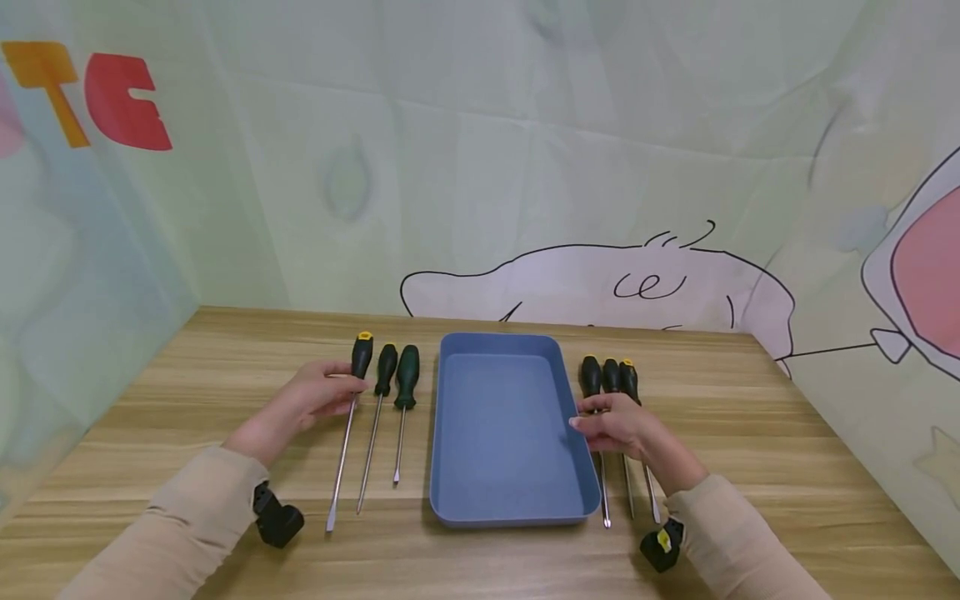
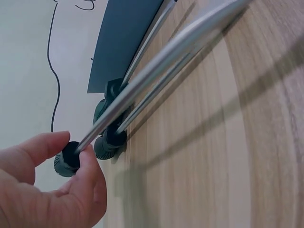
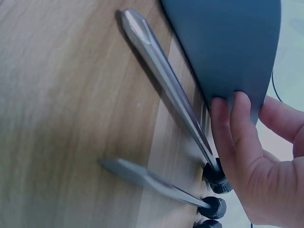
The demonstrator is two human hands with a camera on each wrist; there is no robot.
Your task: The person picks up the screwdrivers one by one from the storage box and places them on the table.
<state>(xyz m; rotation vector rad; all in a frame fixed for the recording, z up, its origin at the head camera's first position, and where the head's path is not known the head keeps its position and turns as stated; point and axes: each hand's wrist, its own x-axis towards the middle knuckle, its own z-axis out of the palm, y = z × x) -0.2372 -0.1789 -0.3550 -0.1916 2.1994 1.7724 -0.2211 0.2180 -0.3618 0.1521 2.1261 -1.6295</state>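
My left hand (image 1: 326,389) pinches the leftmost screwdriver (image 1: 362,357), a long flathead with a black handle and yellow cap. In the left wrist view, thumb and fingers meet at the lower end of its handle (image 2: 67,161). To its right lie a second black screwdriver (image 1: 387,367) and a dark green flathead (image 1: 407,375). My right hand (image 1: 617,423) grips the right wall of a shallow blue tray (image 1: 442,417), thumb over the rim and fingers against the outside. In the right wrist view, two fingertips press the tray's outer wall (image 3: 228,47).
Three black-handled screwdrivers (image 1: 591,371) lie right of the tray, partly hidden by the right hand. All rest on a wood-grain table (image 1: 360,562). Behind it hangs a printed cloth (image 1: 480,192). Each sleeve carries a black wrist camera (image 1: 277,521).
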